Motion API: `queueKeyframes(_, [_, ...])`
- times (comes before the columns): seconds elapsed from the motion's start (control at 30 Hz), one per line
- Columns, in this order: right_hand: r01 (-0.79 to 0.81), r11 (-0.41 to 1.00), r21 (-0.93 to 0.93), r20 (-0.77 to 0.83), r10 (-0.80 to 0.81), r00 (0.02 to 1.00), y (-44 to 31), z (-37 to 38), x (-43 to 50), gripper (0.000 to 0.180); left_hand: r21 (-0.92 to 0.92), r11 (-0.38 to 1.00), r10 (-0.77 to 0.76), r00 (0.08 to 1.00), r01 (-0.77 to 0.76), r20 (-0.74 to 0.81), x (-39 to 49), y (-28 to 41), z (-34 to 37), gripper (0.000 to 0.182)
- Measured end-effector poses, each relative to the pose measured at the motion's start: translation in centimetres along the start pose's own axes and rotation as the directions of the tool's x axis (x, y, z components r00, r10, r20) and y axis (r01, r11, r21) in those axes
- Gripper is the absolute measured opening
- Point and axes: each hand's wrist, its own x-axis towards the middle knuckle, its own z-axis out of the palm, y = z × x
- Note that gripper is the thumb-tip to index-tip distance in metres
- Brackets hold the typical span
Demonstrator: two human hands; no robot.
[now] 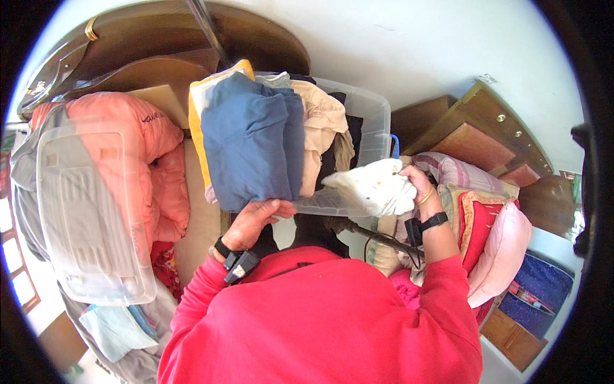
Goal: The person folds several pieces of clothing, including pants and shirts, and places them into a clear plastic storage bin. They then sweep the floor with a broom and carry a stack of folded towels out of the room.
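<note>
My right hand (418,183) grips a white patterned cloth (381,189) by its right end, over the near right side of a clear plastic storage bin (376,113). The cloth's left end is blurred. At the near edge of a folded blue garment (249,144), my left hand (259,220) rests with its fingers extended and holds nothing that I can see. The blue garment lies over a yellow-edged cloth (196,129) on the bin's left side. Beside it sits a beige garment (319,125), with black cloth (328,165) partly showing beneath.
To the left, a clear plastic lid (96,211) lies on a coral quilt (129,115) and grey fabric. Folded light-blue cloth (117,331) is at lower left. On the right are a pink pillow (501,254) and stacked bedding. Brown wooden headboards (268,38) stand against the wall.
</note>
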Motion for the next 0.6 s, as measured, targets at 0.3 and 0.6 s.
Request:
queueKeyframes(0.3, [0.488,0.865,-0.115,0.052,-0.485,0.873,-5.1,4.7,-6.8,0.035,-0.101,0.995,0.017,0.953,0.014,0.303,0.5,2.8,2.8,0.058])
queueKeyframes(0.6, [0.774,-0.368,-0.516,0.841,-0.389,0.376,1.6,18.6,-9.0,0.021,-0.604,0.789,0.080,0.958,0.107,0.275,4.1,5.2,6.4,0.055])
